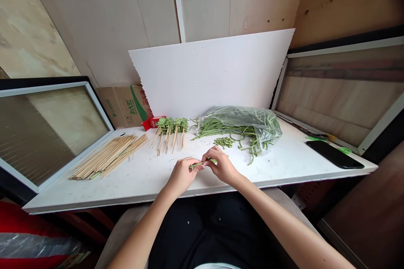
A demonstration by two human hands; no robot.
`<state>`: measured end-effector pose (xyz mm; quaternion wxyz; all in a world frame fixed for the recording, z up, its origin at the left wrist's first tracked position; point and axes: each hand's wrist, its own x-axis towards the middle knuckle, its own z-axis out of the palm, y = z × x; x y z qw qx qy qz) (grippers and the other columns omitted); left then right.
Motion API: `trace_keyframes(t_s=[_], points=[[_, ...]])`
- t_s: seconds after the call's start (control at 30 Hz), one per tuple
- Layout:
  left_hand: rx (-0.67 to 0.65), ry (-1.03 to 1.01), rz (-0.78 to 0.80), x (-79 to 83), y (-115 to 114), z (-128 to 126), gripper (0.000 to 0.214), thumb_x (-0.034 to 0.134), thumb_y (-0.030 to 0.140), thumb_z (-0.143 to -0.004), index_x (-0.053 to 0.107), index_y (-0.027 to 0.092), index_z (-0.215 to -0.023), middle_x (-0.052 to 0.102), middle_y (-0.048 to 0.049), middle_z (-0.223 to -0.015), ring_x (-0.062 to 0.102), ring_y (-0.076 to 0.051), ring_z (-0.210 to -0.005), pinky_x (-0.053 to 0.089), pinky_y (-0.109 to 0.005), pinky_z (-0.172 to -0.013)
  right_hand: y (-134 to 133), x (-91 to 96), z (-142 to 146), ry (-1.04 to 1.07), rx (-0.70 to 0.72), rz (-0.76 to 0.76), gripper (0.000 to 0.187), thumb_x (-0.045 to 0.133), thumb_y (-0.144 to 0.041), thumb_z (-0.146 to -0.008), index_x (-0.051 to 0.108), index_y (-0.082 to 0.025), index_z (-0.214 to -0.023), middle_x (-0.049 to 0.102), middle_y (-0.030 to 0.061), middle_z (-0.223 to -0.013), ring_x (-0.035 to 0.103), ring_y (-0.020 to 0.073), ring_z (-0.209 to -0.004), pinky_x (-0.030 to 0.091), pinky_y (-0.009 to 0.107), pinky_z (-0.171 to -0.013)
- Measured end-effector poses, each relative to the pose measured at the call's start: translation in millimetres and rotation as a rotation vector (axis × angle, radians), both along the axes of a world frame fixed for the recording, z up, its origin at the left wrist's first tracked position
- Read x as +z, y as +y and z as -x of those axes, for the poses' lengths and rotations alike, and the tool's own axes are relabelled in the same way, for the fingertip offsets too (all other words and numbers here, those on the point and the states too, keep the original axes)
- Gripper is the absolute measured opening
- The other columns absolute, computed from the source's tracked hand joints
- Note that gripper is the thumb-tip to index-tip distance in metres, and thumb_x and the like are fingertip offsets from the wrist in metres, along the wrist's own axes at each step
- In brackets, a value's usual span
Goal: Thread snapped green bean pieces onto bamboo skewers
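My left hand [183,174] and my right hand [221,166] meet over the white table [142,180], each pinching an end of one thin green bean piece [202,163]. Whether a skewer is in it I cannot tell. Just beyond my right hand lies a small heap of cut bean pieces [223,141]. Behind that, a clear plastic bag of long green beans [240,128] spills stalks onto the table. Several finished bean skewers [172,130] lie at the back centre. A pile of bare bamboo skewers [109,156] lies to the left.
A black phone [334,154] and green-handled scissors [318,136] lie at the right end. A red packet [151,122] and a cardboard box [126,105] sit at the back left. A white board [208,71] leans on the wall. Framed glass panels flank the table.
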<state>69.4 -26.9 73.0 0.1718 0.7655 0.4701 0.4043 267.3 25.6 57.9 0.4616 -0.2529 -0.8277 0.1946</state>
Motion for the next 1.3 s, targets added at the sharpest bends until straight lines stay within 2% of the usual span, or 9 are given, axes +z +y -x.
trace_keyframes(t_s=[0.17,0.4,0.53,0.7,0.87,1.07,1.17,1.23,1.3], points=[[-0.074,-0.058,0.002,-1.9,2,1,0.030,0.061,0.038,-0.098,0.079,0.018,-0.085,0.069,-0.0063,-0.075,0.058,-0.017,-0.069,0.041,-0.027,-0.063,-4,-1.1,2,0.045,0.070,0.096,0.015,0.059,-0.021,-0.099,0.070,-0.024,-0.090,0.069,0.0050,-0.084,0.057,0.0235,-0.093,0.048,0.036,-0.083],[-0.131,-0.181,0.008,-0.8,2,3,0.029,0.063,0.035,-0.096,0.075,0.017,-0.076,0.068,-0.0066,-0.074,0.060,-0.017,-0.069,0.046,-0.028,-0.065,-6,-1.0,6,0.180,0.141,0.260,0.029,0.064,-0.047,-0.098,0.071,-0.022,-0.086,0.068,0.0051,-0.083,0.062,0.0211,-0.085,0.050,0.035,-0.081],[-0.081,-0.210,0.068,1.1,6,9,0.030,0.062,0.040,-0.097,0.077,0.016,-0.087,0.071,-0.0075,-0.078,0.065,-0.019,-0.074,0.049,-0.028,-0.071,5,1.4,-3,0.180,0.083,0.216,0.031,0.070,-0.052,-0.092,0.077,-0.022,-0.088,0.072,0.0064,-0.084,0.064,0.0221,-0.086,0.049,0.034,-0.077],[0.040,-0.133,0.138,-4.0,12,15,0.038,0.052,0.044,-0.101,0.076,0.016,-0.111,0.072,-0.0073,-0.082,0.065,-0.019,-0.075,0.050,-0.030,-0.074,38,-8.2,-36,-0.095,-0.181,0.119,0.030,0.069,-0.048,-0.093,0.080,-0.022,-0.084,0.075,0.0081,-0.084,0.063,0.0248,-0.085,0.047,0.038,-0.080],[0.049,-0.100,0.182,-10.9,10,11,0.037,0.045,0.035,-0.103,0.064,0.019,-0.131,0.069,-0.0051,-0.090,0.062,-0.016,-0.073,0.048,-0.028,-0.071,55,-21.9,-57,-0.272,-0.262,0.104,0.020,0.070,-0.038,-0.092,0.081,-0.022,-0.085,0.076,0.0077,-0.084,0.064,0.0261,-0.083,0.048,0.038,-0.080],[-0.017,-0.153,0.221,-15.3,9,8,0.037,0.046,0.036,-0.103,0.053,0.021,-0.136,0.068,-0.0046,-0.094,0.059,-0.014,-0.068,0.045,-0.025,-0.062,56,-20.6,-64,-0.295,-0.243,0.093,0.017,0.077,-0.039,-0.086,0.080,-0.023,-0.084,0.074,0.0068,-0.081,0.063,0.0269,-0.087,0.049,0.038,-0.081],[-0.054,-0.208,0.279,-17.8,10,7,0.039,0.050,0.040,-0.102,0.052,0.022,-0.136,0.070,-0.0054,-0.097,0.054,-0.011,-0.057,0.046,-0.025,-0.058,53,-14.4,-61,-0.242,-0.266,0.088,0.021,0.077,-0.043,-0.087,0.080,-0.022,-0.090,0.074,0.0088,-0.091,0.063,0.0269,-0.091,0.049,0.040,-0.083],[-0.069,-0.240,0.314,-17.9,10,6,0.041,0.054,0.042,-0.100,0.052,0.022,-0.136,0.071,-0.0062,-0.099,0.054,-0.010,-0.054,0.049,-0.027,-0.059,44,-6.8,-54,-0.175,-0.222,0.103,0.027,0.076,-0.047,-0.088,0.079,-0.022,-0.098,0.074,0.0098,-0.100,0.063,0.0265,-0.096,0.049,0.038,-0.081],[-0.084,-0.261,0.332,-16.4,9,4,0.043,0.060,0.043,-0.098,0.054,0.022,-0.135,0.072,-0.0068,-0.098,0.059,-0.012,-0.057,0.052,-0.029,-0.063,31,1.6,-42,-0.136,-0.096,0.134,0.031,0.077,-0.049,-0.087,0.077,-0.024,-0.105,0.074,0.0090,-0.105,0.064,0.0256,-0.099,0.050,0.035,-0.078]])
